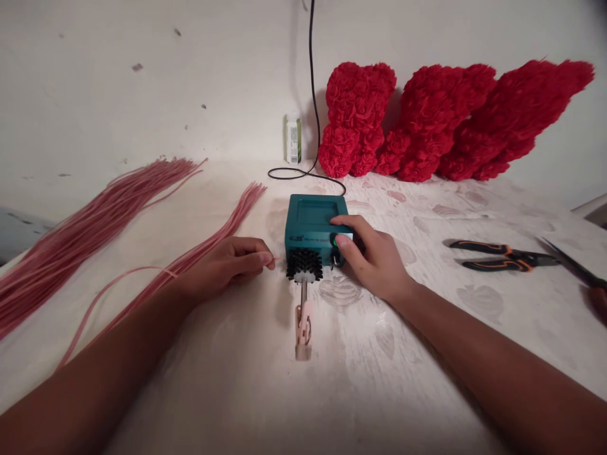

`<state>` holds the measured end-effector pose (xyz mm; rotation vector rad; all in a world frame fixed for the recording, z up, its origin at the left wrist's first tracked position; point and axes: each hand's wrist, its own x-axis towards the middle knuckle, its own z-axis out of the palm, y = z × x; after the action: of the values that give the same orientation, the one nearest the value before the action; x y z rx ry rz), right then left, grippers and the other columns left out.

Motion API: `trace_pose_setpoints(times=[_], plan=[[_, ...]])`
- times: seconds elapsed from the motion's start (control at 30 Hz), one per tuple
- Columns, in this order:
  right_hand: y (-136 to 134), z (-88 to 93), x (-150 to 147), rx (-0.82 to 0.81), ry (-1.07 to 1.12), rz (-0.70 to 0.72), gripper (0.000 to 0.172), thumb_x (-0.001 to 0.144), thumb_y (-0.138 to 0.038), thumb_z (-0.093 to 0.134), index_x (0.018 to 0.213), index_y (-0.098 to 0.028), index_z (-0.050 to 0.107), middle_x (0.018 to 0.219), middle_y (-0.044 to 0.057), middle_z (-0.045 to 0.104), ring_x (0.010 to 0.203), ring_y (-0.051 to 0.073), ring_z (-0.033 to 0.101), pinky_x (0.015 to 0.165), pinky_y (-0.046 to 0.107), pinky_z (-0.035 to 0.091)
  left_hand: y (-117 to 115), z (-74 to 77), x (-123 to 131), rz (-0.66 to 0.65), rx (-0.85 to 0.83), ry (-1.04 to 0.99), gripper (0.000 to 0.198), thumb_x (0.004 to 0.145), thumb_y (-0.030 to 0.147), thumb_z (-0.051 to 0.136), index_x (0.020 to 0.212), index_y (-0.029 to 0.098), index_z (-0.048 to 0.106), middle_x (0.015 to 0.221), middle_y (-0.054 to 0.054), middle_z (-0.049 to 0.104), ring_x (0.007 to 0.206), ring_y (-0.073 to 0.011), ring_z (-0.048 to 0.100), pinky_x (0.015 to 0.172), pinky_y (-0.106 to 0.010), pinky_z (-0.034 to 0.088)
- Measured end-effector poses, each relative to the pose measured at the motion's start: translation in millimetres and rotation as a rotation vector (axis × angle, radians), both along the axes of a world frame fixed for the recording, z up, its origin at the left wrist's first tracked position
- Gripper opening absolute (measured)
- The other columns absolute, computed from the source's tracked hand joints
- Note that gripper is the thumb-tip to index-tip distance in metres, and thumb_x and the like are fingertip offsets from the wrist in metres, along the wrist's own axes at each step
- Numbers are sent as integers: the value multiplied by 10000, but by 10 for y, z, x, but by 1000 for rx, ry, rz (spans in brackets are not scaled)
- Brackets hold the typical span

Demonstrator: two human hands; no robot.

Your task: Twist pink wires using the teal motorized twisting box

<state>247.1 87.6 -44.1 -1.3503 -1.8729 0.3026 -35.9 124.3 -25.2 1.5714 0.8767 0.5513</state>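
Observation:
A teal machine (310,218) stands mid-table, with a round black bristled head (304,265) on its front. From that head a metal rod reaches toward me, and a pink clip (304,322) is on it. My left hand (237,262) is closed in a pinch on a thin pink strand (277,260), its tip just left of the bristles. My right hand (374,256) rests on the machine's right side, fingers apart, thumb at the green button (334,239) and index finger on the top edge.
Pink strand bundles (90,227) lie at the left. Red rose-covered figures (358,117) and a small bottle (293,139) stand by the wall. A black cord (313,82) runs behind the machine. Orange-black pliers (502,256) and a dark pointed tool (576,264) lie right.

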Motion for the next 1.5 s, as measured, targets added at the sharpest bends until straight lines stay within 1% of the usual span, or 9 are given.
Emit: trace_pose_setpoints(times=[0.2, 0.33, 0.43, 0.53, 0.67, 0.83, 1.13, 1.33, 1.5], plan=[[3, 2, -1, 4, -8, -6, 355, 996, -466, 458, 1218, -235, 608, 598, -45, 577, 544, 150, 572, 579, 288, 430, 6, -21, 10, 8, 8, 30, 303, 924, 455, 626, 865, 167, 700, 534, 61, 335, 484, -79, 243, 466, -238, 155], [8, -5, -2, 9, -6, -2, 360, 1002, -474, 458, 1221, -232, 610, 597, -43, 569, 540, 152, 566, 580, 288, 424, 4, -31, 25, -1, -22, -18, 260, 914, 400, 620, 802, 169, 658, 558, 62, 309, 496, -80, 234, 484, -248, 164], [9, -9, 1, 5, -8, -6, 359, 1003, -479, 462, 1225, -238, 608, 595, -44, 568, 540, 153, 564, 578, 286, 421, -14, -9, 56, 24, -2, 37, 253, 900, 387, 613, 766, 173, 637, 559, 59, 321, 490, -83, 245, 474, -247, 159], [7, -7, 4, 8, -9, -5, 361, 1006, -482, 458, 1225, -237, 607, 594, -45, 569, 540, 152, 566, 576, 283, 418, -29, 22, 91, 101, 107, 177, 229, 867, 377, 613, 755, 181, 653, 552, 49, 390, 484, -90, 308, 463, -236, 196], [3, -2, 0, 8, -14, -1, 365, 1013, -477, 452, 1233, -229, 604, 609, -39, 590, 556, 155, 588, 592, 285, 428, -26, 33, 119, 196, 333, 298, 239, 840, 380, 596, 717, 191, 678, 655, 10, 589, 581, -124, 479, 515, -233, 309], [11, -15, -2, 36, -15, 5, 375, 1018, -489, 447, 1234, -228, 607, 609, -43, 598, 557, 153, 596, 582, 279, 426, -52, 20, 157, 140, 438, 354, 232, 860, 355, 559, 750, 190, 680, 763, 0, 671, 720, -159, 575, 646, -254, 397], [19, -29, 3, 48, -1, 14, 372, 1020, -487, 449, 1230, -222, 607, 623, -41, 616, 567, 145, 606, 575, 276, 428, -108, 34, 215, 105, 414, 303, 265, 905, 385, 539, 771, 184, 649, 746, 7, 629, 693, -150, 540, 641, -266, 390], [20, -30, 11, 59, -8, 8, 374, 1017, -485, 454, 1227, -220, 614, 614, -42, 599, 561, 143, 592, 570, 277, 418, -120, 69, 239, 73, 404, 209, 270, 937, 379, 517, 798, 173, 622, 798, -9, 628, 748, -153, 553, 695, -257, 411], [26, -30, 7, 43, 3, 15, 385, 1017, -488, 453, 1239, -218, 614, 616, -40, 601, 568, 146, 596, 578, 279, 423, -143, 70, 229, 82, 332, 182, 282, 965, 403, 498, 824, 178, 593, 636, 45, 465, 545, -108, 381, 508, -233, 296]])
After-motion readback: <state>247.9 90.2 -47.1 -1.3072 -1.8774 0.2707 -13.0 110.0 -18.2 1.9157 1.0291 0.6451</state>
